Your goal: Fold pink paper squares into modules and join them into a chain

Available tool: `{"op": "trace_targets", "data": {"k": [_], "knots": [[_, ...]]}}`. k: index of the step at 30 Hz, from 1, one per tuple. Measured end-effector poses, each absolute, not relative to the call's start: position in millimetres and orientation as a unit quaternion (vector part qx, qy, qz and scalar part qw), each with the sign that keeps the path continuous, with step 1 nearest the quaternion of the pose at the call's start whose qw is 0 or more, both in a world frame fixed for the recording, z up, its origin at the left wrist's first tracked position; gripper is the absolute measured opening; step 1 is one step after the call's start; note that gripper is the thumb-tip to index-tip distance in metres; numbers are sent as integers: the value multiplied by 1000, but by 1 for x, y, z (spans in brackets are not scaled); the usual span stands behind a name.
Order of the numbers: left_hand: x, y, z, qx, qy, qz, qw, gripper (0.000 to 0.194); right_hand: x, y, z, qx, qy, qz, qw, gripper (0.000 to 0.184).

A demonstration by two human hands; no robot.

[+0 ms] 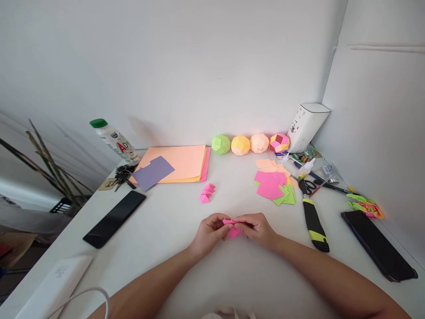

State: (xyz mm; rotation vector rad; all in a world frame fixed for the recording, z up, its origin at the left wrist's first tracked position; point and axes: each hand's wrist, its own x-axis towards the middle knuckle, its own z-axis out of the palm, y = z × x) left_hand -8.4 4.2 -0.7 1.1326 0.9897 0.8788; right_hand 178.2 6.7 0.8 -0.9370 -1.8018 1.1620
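Note:
Between both hands, low over the white table, is a piece of pink paper (234,233) with a fold in it. My left hand (212,230) pinches its left side between thumb and fingers. On the other side my right hand (257,228) grips it the same way, thumb on top. The fingers cover part of the paper. Just beyond the hands lie a few small folded pink paper pieces (207,193). To the right is a loose pile of pink paper sheets (270,185), with green paper (286,196) and peach paper (270,165) around it.
Paper balls (241,145) line the wall. Coloured sheets (179,161) and a purple card (153,173) lie back left, near a bottle (116,141) and keys (123,175). A phone (114,219) is left; a cutter (314,226), glue bottle (306,168) and black case (378,246) are right.

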Motion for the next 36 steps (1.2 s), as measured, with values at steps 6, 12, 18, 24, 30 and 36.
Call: {"op": "trace_targets", "data": {"k": [6,12,18,24,30,36], "knots": [[-7,4,-1,484,425,398,653,17,181,7,-3,-384,-692,490,366,24],[-8,4,-2,492,421,397,651,17,182,8,1,-397,-685,500,351,24],[-8,4,-3,497,422,394,647,17,182,8,3,-401,-676,515,341,24],[-8,4,-2,499,424,398,642,17,182,9,5,-404,-671,526,331,25],[-9,4,2,473,428,427,641,15,181,9,9,-414,-660,532,331,25],[-11,6,0,422,422,469,651,15,181,9,10,-420,-654,534,333,25]]}}
